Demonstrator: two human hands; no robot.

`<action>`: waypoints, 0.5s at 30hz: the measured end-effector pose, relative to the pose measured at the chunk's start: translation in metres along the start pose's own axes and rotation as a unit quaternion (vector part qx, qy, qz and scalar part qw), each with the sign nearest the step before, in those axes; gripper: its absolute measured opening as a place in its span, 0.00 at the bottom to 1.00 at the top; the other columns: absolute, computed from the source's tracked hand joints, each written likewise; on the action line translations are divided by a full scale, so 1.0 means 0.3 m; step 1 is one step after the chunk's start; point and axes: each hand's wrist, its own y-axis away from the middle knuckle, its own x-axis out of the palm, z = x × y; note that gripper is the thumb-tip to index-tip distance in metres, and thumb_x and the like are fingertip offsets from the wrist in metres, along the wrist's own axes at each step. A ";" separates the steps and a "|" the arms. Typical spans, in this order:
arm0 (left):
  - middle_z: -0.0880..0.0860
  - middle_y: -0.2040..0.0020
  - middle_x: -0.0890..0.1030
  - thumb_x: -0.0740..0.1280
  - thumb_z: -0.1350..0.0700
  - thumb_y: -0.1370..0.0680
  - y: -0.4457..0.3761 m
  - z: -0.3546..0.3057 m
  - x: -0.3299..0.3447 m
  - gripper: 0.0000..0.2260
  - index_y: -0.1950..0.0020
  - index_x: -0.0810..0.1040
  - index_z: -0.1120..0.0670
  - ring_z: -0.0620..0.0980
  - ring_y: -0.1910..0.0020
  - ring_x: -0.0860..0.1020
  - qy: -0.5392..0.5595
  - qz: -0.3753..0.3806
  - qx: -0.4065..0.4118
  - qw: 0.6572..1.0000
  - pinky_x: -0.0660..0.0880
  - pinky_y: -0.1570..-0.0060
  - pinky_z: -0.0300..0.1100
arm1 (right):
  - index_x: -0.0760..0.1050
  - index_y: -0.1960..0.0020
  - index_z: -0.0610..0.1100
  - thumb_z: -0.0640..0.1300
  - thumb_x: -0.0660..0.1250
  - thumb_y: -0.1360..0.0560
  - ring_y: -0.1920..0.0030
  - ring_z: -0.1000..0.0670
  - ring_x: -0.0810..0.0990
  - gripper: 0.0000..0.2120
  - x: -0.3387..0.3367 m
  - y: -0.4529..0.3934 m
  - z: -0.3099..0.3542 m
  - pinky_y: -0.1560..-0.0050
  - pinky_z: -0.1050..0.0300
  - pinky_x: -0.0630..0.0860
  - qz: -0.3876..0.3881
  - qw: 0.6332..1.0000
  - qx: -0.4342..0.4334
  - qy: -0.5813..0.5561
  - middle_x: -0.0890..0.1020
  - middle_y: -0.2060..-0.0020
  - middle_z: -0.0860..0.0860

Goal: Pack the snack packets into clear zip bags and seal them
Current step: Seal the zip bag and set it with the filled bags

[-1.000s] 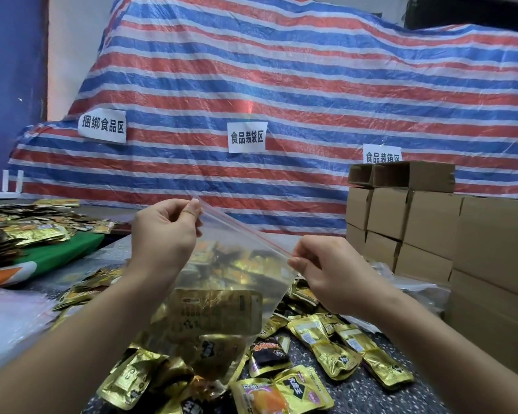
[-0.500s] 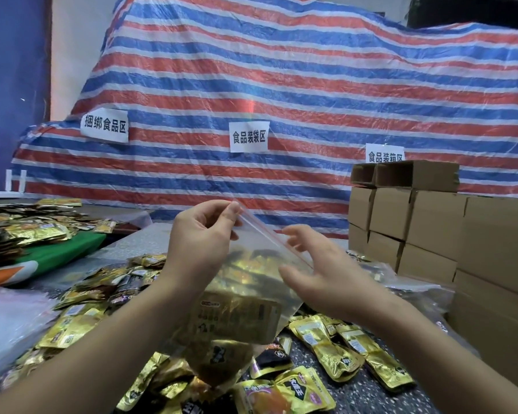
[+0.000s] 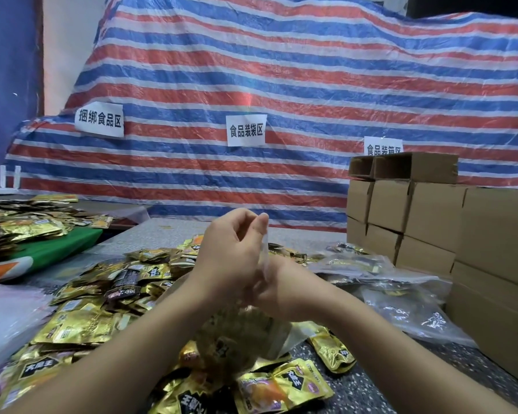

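While both hands, left hand (image 3: 231,252) and right hand (image 3: 277,286), pinch the zip bag (image 3: 245,333), a sign (image 3: 245,130) reads 食品装袋区.

Both bare forearms reach in from the bottom corners and meet at the middle of the view. The left hand (image 3: 231,255) is raised in front, its back toward the camera, wrist bent slightly, with the fingers (image 3: 253,224) curled and pinched together at the top on the edge of a clear zip bag (image 3: 245,333). The right hand (image 3: 277,291) sits just behind and below it, largely hidden by the left hand and blurred; its fingers cannot be made out. The two hands touch or nearly touch, wrists crossing close together.
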 end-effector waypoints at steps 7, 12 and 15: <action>0.44 0.53 0.78 0.60 0.47 0.18 0.004 0.030 0.004 0.07 0.45 0.74 0.48 0.39 0.53 0.77 -0.006 -0.037 0.010 0.999 0.75 0.52 0.39 | 0.81 0.55 0.34 0.41 0.66 0.19 0.66 0.46 0.78 0.11 -0.025 -0.018 -0.075 0.62 0.52 0.76 -0.097 0.975 0.092 -0.176 0.80 0.66 0.45; 0.45 0.49 0.76 0.59 0.48 0.17 0.024 0.083 0.005 0.03 0.46 0.72 0.44 0.35 0.51 0.75 0.008 -0.061 -0.035 0.998 0.71 0.58 0.30 | 0.78 0.52 0.38 0.45 0.64 0.18 0.72 0.55 0.71 0.11 -0.098 -0.028 -0.144 0.72 0.64 0.68 -0.174 0.937 0.163 -0.256 0.75 0.67 0.49; 0.44 0.48 0.77 0.59 0.48 0.17 0.035 0.113 0.008 0.03 0.49 0.71 0.41 0.36 0.50 0.75 0.015 -0.042 -0.077 0.996 0.70 0.56 0.33 | 0.78 0.51 0.40 0.46 0.63 0.17 0.61 0.48 0.78 0.10 -0.157 -0.050 -0.212 0.60 0.57 0.75 -0.229 0.907 0.177 -0.306 0.81 0.60 0.46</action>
